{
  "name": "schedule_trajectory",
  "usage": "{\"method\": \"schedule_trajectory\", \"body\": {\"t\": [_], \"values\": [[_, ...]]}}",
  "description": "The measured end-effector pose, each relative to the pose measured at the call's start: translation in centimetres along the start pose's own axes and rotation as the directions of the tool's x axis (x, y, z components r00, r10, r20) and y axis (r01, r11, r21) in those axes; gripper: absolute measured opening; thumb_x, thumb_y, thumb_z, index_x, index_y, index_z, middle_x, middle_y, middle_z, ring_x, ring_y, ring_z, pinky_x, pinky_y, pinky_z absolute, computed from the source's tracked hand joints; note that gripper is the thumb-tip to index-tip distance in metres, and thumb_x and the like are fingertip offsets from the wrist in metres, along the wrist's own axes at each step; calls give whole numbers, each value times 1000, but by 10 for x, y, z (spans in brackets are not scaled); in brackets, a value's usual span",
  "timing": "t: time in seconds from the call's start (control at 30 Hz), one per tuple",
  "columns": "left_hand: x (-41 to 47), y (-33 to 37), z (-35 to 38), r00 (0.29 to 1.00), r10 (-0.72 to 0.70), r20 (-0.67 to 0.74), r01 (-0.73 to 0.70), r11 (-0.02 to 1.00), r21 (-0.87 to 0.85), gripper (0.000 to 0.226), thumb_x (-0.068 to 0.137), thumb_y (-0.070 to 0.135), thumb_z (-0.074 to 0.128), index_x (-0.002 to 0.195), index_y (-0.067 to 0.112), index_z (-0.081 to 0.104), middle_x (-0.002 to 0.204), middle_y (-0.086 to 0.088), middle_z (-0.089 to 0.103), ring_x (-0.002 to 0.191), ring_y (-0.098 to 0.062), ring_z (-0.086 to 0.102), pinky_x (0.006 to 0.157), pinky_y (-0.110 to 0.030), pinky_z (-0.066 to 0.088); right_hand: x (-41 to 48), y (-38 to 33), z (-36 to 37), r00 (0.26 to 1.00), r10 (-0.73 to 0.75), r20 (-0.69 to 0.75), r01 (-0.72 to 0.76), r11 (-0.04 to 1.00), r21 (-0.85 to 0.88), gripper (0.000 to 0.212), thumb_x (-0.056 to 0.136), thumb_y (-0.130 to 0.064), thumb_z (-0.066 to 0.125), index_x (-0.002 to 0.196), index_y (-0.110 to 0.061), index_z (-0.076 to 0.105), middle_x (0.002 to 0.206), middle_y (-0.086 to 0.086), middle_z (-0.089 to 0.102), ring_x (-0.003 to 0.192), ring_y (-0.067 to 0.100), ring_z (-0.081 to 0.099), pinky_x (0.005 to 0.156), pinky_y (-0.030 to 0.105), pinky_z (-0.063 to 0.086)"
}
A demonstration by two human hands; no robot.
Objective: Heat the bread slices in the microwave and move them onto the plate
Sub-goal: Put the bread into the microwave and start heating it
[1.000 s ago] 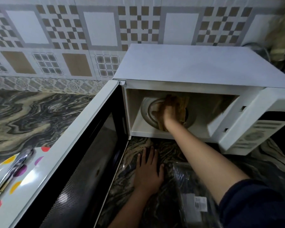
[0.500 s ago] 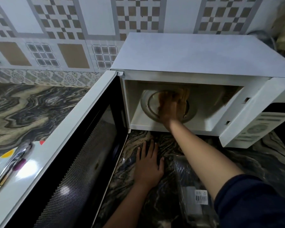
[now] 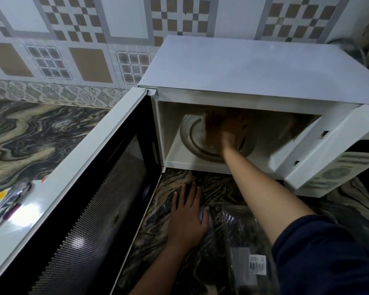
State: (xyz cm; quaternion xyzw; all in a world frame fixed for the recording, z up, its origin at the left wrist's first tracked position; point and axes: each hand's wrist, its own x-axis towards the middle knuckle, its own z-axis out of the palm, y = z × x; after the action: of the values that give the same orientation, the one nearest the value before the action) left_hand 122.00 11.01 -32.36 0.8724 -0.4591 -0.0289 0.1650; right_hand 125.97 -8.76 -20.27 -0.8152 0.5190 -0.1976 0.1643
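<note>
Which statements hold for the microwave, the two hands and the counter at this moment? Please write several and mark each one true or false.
1. The microwave door stands open. True.
2. The right hand is outside the microwave. False: it reaches inside, at the bread slices above the turntable.
3. The left hand lies flat on the counter. True.
4. The left hand holds the door. False: it rests on the counter, apart from the door.
5. A plastic bag with a barcode label lies on the counter. True.
</note>
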Motion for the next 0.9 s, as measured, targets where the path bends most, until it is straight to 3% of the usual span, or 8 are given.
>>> {"method": "schedule_trajectory", "body": {"t": [0.17, 0.23, 0.3, 0.4, 0.5, 0.63, 0.77, 0.9], "values": [[1, 0, 0, 1000, -3, -7, 2, 1000, -21, 59, 89, 48, 32, 141, 21, 40, 151, 0, 35, 142, -23, 24, 112, -34, 2, 18, 25, -20, 991, 137, 3, -136, 981, 139, 66, 94, -10, 46, 149, -8, 11, 157, 20, 2, 144, 35, 6, 115, 46, 15], [1, 0, 0, 1000, 0, -13, -1, 999, -42, 61, 89, 48, 29, 143, 21, 36, 153, 0, 31, 144, -21, 18, 112, -33, -2, 22, 28, -19, 984, 151, 93, -167, 965, 200, 73, 92, -31, 51, 149, -10, 12, 156, 19, 8, 143, 36, 13, 116, 46, 17], [1, 0, 0, 1000, -1, 0, 1, 1000, -31, 60, 89, 48, 31, 142, 21, 38, 152, 0, 33, 143, -20, 22, 112, -33, 0, 22, 28, -16, 973, 160, 167, -205, 929, 307, 75, 88, -54, 39, 148, -14, 20, 152, 16, 24, 139, 35, 26, 114, 46, 23], [0, 0, 0, 1000, 0, -18, 0, 1000, -27, 58, 89, 47, 34, 141, 21, 39, 151, 0, 35, 142, -20, 24, 112, -33, 1, 19, 27, -18, 960, 167, 226, -247, 885, 395, 53, 97, -44, 37, 141, -15, 34, 142, 14, 41, 129, 31, 40, 106, 39, 31], [-1, -1, 2, 999, 8, -37, -10, 998, -59, 62, 90, 49, 26, 146, 22, 29, 156, 2, 22, 145, -16, 8, 113, -31, -9, 23, 30, -20, 969, 115, 220, -196, 899, 393, 39, 98, -37, 39, 127, -12, 48, 129, 15, 53, 119, 30, 49, 98, 34, 36], [0, 0, -3, 1000, 10, -24, -12, 997, -75, 66, 89, 51, 19, 148, 23, 22, 158, 3, 14, 146, -14, -1, 111, -28, -15, 19, 30, -26, 981, 39, 190, -119, 896, 429, 47, 93, -23, 51, 137, -14, 37, 130, 19, 54, 121, 33, 51, 97, 32, 39], [-1, 0, -3, 1000, 15, -22, -17, 997, -69, 67, 88, 50, 18, 149, 22, 19, 159, 4, 10, 143, -11, -9, 111, -28, -16, 18, 28, -27, 974, 2, 228, -101, 900, 424, 41, 99, -25, 40, 138, -12, 37, 137, 16, 46, 125, 31, 45, 102, 34, 34], [-2, 0, -3, 1000, 15, -11, -15, 998, -66, 67, 88, 51, 17, 148, 22, 20, 159, 4, 10, 142, -10, -10, 111, -27, -16, 11, 25, -28, 973, -3, 232, -123, 839, 530, 38, 102, -27, 33, 136, -11, 40, 133, 16, 49, 123, 31, 46, 93, 28, 34]]}}
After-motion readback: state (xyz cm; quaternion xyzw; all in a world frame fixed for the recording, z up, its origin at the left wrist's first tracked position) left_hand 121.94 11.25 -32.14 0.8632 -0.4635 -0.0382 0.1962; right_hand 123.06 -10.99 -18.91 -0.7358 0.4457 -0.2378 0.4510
